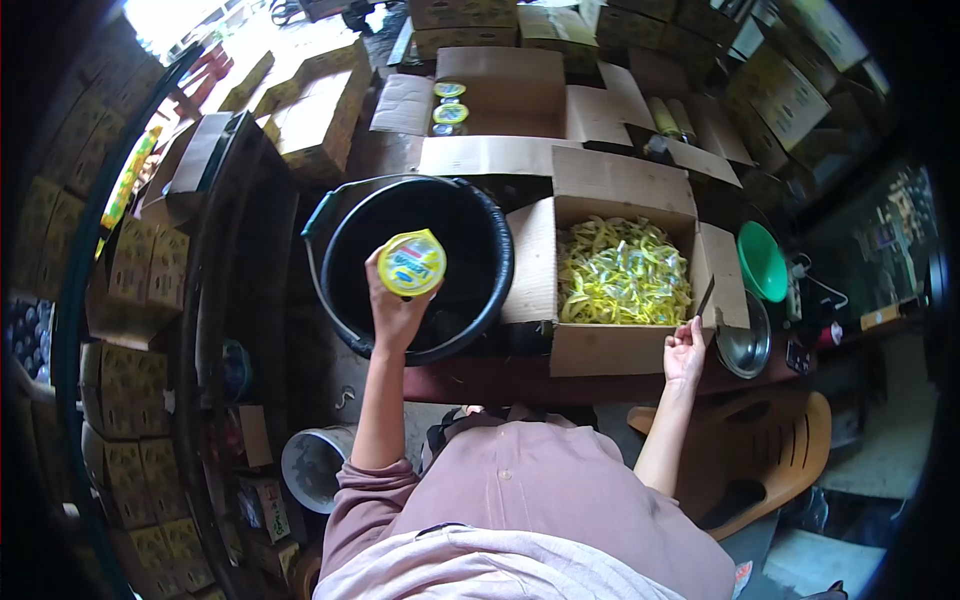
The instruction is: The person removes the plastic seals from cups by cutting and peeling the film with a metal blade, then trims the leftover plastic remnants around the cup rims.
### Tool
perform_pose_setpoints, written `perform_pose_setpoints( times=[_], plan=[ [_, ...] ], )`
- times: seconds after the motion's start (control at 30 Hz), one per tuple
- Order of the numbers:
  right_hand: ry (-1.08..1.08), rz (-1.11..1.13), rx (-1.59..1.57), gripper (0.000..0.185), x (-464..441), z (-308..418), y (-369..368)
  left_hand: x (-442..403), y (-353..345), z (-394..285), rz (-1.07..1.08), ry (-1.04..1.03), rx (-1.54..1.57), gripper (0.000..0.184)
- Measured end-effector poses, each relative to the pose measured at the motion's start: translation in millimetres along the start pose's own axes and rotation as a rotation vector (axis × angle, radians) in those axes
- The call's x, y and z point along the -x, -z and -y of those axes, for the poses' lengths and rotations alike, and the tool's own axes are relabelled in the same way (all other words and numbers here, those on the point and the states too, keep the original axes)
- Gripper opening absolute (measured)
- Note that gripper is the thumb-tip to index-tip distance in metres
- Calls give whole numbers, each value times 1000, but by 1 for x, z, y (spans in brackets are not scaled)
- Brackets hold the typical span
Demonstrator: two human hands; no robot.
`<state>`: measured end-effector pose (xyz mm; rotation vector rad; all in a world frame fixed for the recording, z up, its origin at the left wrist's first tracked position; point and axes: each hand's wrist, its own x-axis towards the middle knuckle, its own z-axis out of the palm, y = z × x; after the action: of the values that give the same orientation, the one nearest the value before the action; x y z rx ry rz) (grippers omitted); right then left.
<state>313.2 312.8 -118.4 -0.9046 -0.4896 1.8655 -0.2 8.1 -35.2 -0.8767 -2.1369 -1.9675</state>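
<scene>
Over the black bucket, my left hand holds a cup with a yellow printed lid, fingers wrapped round its side. The bucket has a raised wire handle and a dark inside. My right hand pinches a thin dark stick-like tool at the right edge of an open cardboard box. Inside that box lies a heap of yellow-green strips, some looking like clear plastic. The box's flaps are folded outwards.
Behind stands another open box with several lidded cups at its left. To the right are a green bowl, a metal bowl and an orange chair. A white bucket and stacked cartons stand at the left.
</scene>
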Motion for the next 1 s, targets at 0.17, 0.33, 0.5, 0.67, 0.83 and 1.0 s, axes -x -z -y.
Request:
perform_pose_setpoints(
  times=[0.17, 0.33, 0.5, 0.67, 0.83, 1.0],
  plan=[
    [-69, 340, 113, 14, 52, -48, -114, 2, 2, 3, 64, 18, 163, 70],
    [134, 647, 583, 16, 103, -93, -186, 2, 1, 6, 24, -25, 87, 68],
    [610, 932, 1078, 39, 151, -98, -229, -1, 2, 6, -22, 21, 75, 66],
    [883, 1173, 1270, 37, 166, -104, -245, -1, 3, 4, -5, 46, 118, 67],
    [1087, 1309, 1360, 39, 163, -110, -251, -2, 4, 6, 6, 22, 133, 67],
    [1075, 1321, 1382, 38, 163, -117, -256, -2, 4, 5, 6, 36, 110, 70]
  ],
)
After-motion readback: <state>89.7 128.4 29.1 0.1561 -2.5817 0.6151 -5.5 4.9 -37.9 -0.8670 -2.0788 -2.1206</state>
